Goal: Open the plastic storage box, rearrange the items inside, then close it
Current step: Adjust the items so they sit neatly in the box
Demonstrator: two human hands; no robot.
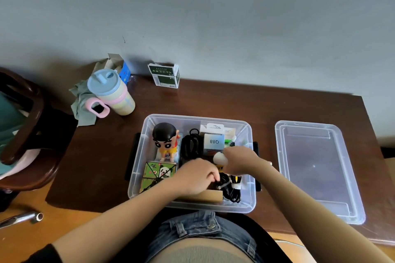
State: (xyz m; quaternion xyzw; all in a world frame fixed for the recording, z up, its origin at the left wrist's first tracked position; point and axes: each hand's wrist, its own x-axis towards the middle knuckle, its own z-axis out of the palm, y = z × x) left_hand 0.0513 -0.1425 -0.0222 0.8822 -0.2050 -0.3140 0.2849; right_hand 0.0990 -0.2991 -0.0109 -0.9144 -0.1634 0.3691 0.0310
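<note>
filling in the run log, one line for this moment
lid off | box open | left hand on cable | right hand holds white thing

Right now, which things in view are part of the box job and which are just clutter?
In the job: storage box, its lid set off to the right, figurine, panda box, black cables, left hand, right hand.

Lying about: lidded cup, green cloth, green carton, blue carton.

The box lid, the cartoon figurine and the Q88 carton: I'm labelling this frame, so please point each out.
box lid [316, 166], head view, on its clear flat centre panel.
cartoon figurine [165, 134], head view, on its black hair.
Q88 carton [214, 141], head view, on its printed top face.
</note>
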